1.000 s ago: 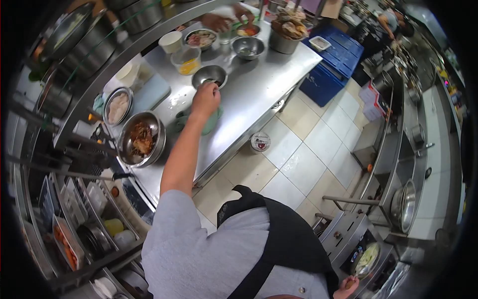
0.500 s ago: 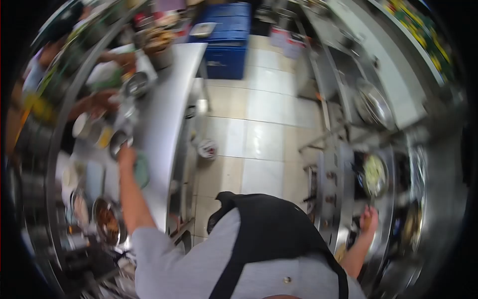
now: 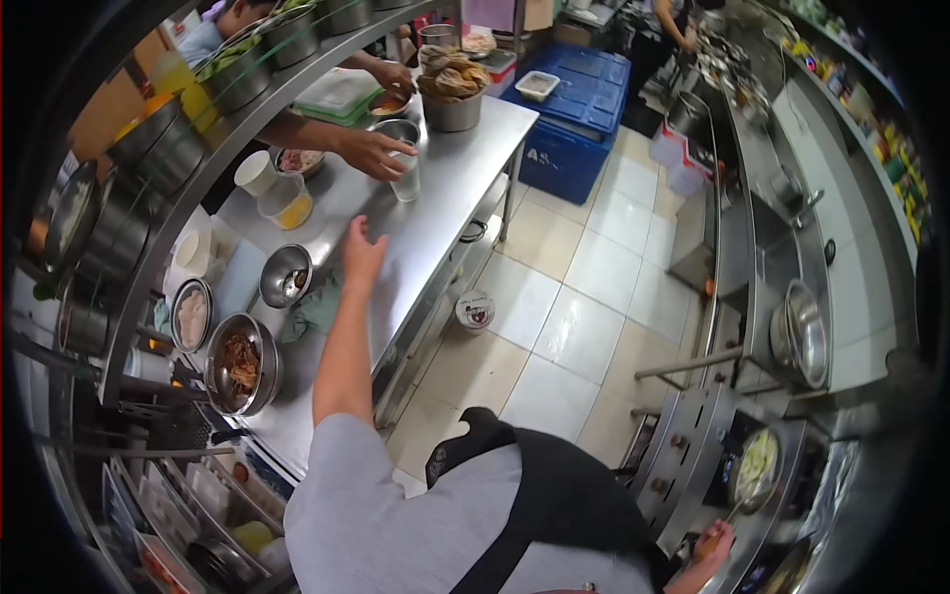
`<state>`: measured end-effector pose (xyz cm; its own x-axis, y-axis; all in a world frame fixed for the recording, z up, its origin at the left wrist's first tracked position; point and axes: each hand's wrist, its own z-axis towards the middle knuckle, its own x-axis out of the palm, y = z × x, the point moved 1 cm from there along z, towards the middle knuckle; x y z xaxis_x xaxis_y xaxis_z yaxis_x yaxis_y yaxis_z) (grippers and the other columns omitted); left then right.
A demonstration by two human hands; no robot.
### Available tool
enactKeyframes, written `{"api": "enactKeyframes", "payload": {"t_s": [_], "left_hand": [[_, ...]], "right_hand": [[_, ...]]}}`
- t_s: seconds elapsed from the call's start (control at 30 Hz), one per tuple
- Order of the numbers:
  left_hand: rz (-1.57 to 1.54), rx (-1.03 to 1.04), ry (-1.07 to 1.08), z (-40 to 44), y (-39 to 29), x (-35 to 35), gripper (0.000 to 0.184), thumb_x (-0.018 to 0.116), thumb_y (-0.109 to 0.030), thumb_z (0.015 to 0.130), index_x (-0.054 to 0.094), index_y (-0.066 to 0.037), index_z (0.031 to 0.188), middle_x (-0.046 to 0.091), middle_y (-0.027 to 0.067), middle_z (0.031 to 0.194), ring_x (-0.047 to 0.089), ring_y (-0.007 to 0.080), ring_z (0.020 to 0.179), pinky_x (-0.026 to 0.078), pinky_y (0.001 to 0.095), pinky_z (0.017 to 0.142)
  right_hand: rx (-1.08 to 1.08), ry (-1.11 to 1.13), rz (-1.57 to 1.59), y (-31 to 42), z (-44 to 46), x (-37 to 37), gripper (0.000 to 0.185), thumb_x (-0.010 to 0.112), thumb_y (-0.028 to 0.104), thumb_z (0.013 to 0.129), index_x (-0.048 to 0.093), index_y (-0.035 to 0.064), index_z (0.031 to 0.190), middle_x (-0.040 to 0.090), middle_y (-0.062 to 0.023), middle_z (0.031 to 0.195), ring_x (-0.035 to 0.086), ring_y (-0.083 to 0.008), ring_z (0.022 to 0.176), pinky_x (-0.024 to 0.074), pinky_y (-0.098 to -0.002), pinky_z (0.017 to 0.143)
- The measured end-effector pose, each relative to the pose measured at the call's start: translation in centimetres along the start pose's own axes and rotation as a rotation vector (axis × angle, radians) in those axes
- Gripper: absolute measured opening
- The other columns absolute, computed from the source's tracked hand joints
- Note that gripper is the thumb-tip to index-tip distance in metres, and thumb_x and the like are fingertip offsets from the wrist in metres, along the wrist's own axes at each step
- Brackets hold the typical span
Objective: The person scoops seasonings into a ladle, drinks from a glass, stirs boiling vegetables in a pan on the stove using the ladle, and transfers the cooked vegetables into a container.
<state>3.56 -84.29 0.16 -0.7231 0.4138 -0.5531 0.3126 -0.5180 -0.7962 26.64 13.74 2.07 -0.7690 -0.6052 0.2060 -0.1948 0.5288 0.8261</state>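
Observation:
My left hand [image 3: 365, 249] is over the steel table, thumb and fingers apart, holding nothing. It is near a clear plastic cup [image 3: 407, 180], which a co-worker's hand [image 3: 374, 153] touches from the far side. Closer to me on the table are a small metal bowl [image 3: 286, 276] with a little dark food in it and a green cloth [image 3: 319, 311]. On the right, my right hand [image 3: 712, 543] is closed round the handle of a frying pan [image 3: 778, 457]. Pale green chopped food [image 3: 756, 465] lies in that pan, on the stove.
Along the steel table [image 3: 450, 188] are a bowl of brown shredded food [image 3: 240, 366], a container with yellow liquid [image 3: 289, 203] and a pot piled with brown food [image 3: 453, 104]. A shelf of containers overhangs the left side. A white tub [image 3: 475, 310] stands on the tiled floor.
My left hand has left the small metal bowl and moved forward toward the clear cup, its fingers now apart. My right hand stays on the pan handle. The view has turned.

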Motion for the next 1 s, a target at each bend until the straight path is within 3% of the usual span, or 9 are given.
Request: {"api": "enactKeyframes", "payload": {"t_s": [0.03,0.07,0.13,0.33,0.67,0.87,1.0], "left_hand": [[-0.052,-0.043,0.027,1.1,-0.2,1.9,0.077,0.078,-0.022,0.074,0.042,-0.004,0.14,0.055,0.0235,0.132,0.055,0.0348,0.122,0.045,0.0399,0.102],[-0.069,-0.042,0.012,2.2,-0.5,3.7,0.077,0.078,-0.022,0.074,0.042,-0.004,0.14,0.055,0.0235,0.132,0.055,0.0348,0.122,0.045,0.0399,0.102],[-0.11,-0.032,-0.028,4.0,-0.5,6.3,0.094,0.082,-0.025,0.071,0.031,-0.004,0.147,0.047,0.0261,0.14,0.049,0.0367,0.129,0.041,0.0407,0.107],[-0.192,-0.022,-0.158,9.8,-0.4,11.7,0.104,0.084,-0.029,0.069,0.023,-0.003,0.15,0.043,0.0263,0.144,0.045,0.0377,0.132,0.037,0.0411,0.11],[-0.185,-0.13,-0.197,11.3,-2.0,12.5,0.091,0.084,-0.031,0.066,0.035,-0.007,0.139,0.055,0.0236,0.129,0.055,0.0405,0.118,0.047,0.0449,0.098],[-0.206,-0.002,-0.244,6.2,-3.3,8.7,0.083,0.085,-0.03,0.066,0.042,-0.005,0.132,0.06,0.0227,0.122,0.059,0.0401,0.112,0.049,0.0438,0.094],[-0.257,0.042,-0.072,1.3,-5.7,3.3,0.081,0.085,-0.028,0.066,0.043,-0.004,0.13,0.06,0.0231,0.121,0.059,0.0397,0.112,0.049,0.0425,0.095]], "right_hand": [[-0.001,-0.026,-0.01,0.1,-0.3,0.3,0.01,0.057,0.019,0.092,0.056,0.0104,0.088,0.062,-0.0043,0.087,0.049,-0.0086,0.054,0.0456,-0.02,0.044],[-0.039,-0.153,0.025,0.2,-1.0,1.9,0.009,0.061,0.016,0.088,0.056,0.0118,0.082,0.063,-0.0047,0.078,0.051,-0.0104,0.048,0.0477,-0.0194,0.04],[0.084,-0.018,0.051,1.3,2.0,-1.5,0.013,0.06,0.018,0.089,0.056,0.0064,0.084,0.062,-0.0089,0.081,0.055,-0.0189,0.056,0.0542,-0.0286,0.053],[-0.056,-0.125,-0.217,0.7,0.5,2.4,0.014,0.06,0.018,0.089,0.057,0.0049,0.086,0.063,-0.0103,0.083,0.057,-0.021,0.059,0.0542,-0.0304,0.057],[-0.312,-0.228,-0.715,1.6,0.0,12.9,0.016,0.06,0.019,0.09,0.058,0.0023,0.09,0.063,-0.0126,0.086,0.059,-0.0244,0.066,0.0541,-0.0335,0.065],[-0.483,-0.225,-0.95,3.2,2.1,16.9,0.018,0.06,0.019,0.09,0.058,0.0008,0.092,0.064,-0.014,0.088,0.06,-0.0265,0.069,0.054,-0.0353,0.07],[-0.629,-0.209,-1.086,4.8,3.9,18.8,0.02,0.06,0.019,0.09,0.059,-0.0002,0.094,0.064,-0.0149,0.089,0.061,-0.0279,0.072,0.054,-0.0366,0.073]]}}
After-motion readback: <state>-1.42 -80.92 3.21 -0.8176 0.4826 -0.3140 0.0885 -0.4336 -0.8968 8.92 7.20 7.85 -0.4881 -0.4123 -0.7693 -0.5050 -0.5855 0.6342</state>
